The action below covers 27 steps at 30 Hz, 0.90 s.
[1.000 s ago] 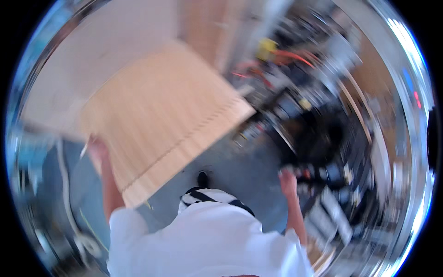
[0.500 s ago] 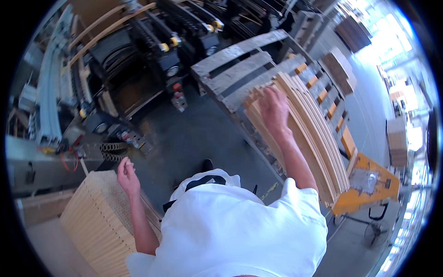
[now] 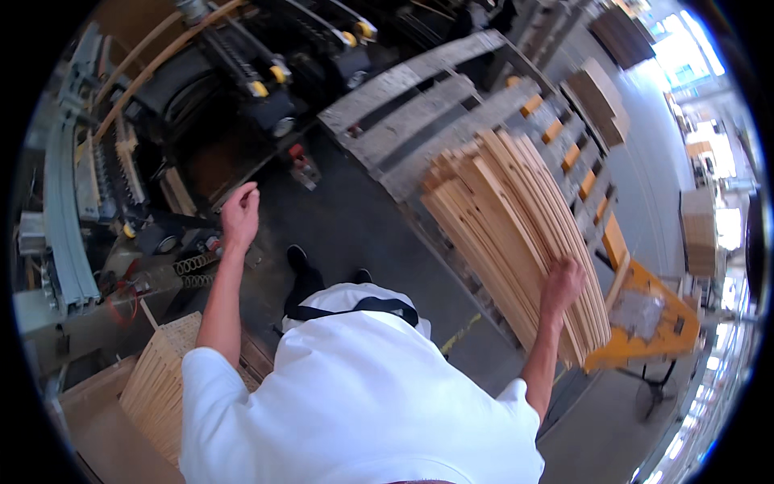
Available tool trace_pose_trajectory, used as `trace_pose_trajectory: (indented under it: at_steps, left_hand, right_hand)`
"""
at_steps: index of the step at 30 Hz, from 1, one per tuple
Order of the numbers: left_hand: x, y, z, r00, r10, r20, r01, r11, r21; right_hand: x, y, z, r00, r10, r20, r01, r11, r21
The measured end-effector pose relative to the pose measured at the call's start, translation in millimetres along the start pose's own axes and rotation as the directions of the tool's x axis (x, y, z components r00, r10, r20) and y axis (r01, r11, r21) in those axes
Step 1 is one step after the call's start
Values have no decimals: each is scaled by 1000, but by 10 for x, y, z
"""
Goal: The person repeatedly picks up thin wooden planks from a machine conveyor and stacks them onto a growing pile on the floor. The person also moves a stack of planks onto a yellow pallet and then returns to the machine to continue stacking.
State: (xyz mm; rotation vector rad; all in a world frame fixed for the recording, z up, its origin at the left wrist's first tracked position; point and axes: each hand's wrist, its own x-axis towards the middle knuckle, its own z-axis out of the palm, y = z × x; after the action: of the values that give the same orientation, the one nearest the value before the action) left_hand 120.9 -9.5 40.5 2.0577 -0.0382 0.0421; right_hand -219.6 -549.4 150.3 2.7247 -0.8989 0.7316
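Note:
A pile of long, pale wooden slats (image 3: pixel 492 234) lies on a grey wooden pallet (image 3: pixel 403 121) to my right. My right hand (image 3: pixel 563 284) is on the pile's near half, its fingers bent round a wooden slat; the fingertips are partly hidden. My left hand (image 3: pixel 240 216) is raised over the floor in front of a dark machine, loosely curled, with nothing visible in it. Below my left arm, another stack of light wooden pieces (image 3: pixel 165 379) stands beside a brown board.
Ahead stands the dark machine with rails and yellow-tipped rollers (image 3: pixel 258 89). A yellow pallet jack (image 3: pixel 653 315) stands by the slat pile. Coiled hoses (image 3: pixel 196 264) hang at left. Beyond the pallet are stacked boards (image 3: pixel 597 101). My shoes (image 3: pixel 298 256) are on the grey floor.
My right hand has moved from the far end of the slats toward their near end. My left hand has risen from above the left stack and moved forward. The view has shifted slightly.

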Motion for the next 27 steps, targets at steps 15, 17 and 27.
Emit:
trace_pose_trajectory:
  at_steps: [15, 17, 27]
  left_hand:
    - [4493, -509, -1969, 941, 220, -257, 47, 668, 743]
    - [4831, -477, -2077, 973, 78, -217, 124, 617, 777]
    - [4317, -429, -1947, 982, 184, 47, -173, 764, 622]
  right_hand:
    - [1229, -2993, -662, 979, -201, 26, 181, 928, 325]
    - [1427, -3469, -639, 968, -237, 87, 187, 904, 385]
    - [2560, -5696, 96, 736, -675, 42, 519, 604, 605]
